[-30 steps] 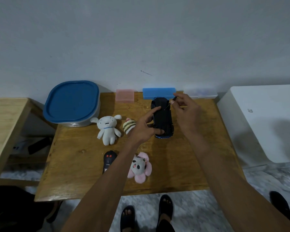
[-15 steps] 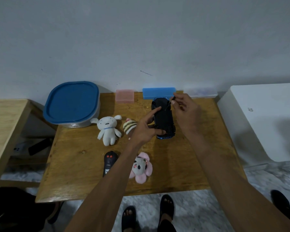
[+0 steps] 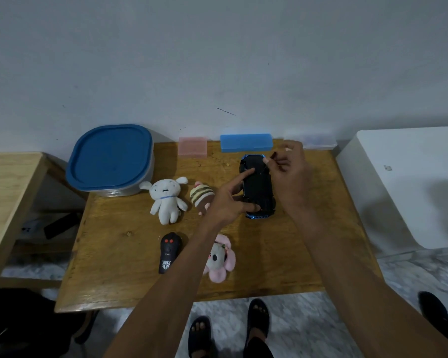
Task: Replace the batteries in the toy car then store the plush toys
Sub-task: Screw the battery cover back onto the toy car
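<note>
Black with blue trim, the car (image 3: 257, 187) is lying between the hands. The left hand (image 3: 230, 200) is gripping its side, forefinger stretched on top. The right hand (image 3: 290, 171) is pinching a small dark piece (image 3: 273, 154).

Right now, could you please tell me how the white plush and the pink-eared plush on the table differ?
The white plush lies in the open near the blue-lidded container; the pink-eared plush lies nearer the table's front edge, partly hidden by the left forearm. The white plush has white ears and a blue collar; the pink-eared plush has a grey-white face with pink ears. Both lie untouched on the table.
</note>
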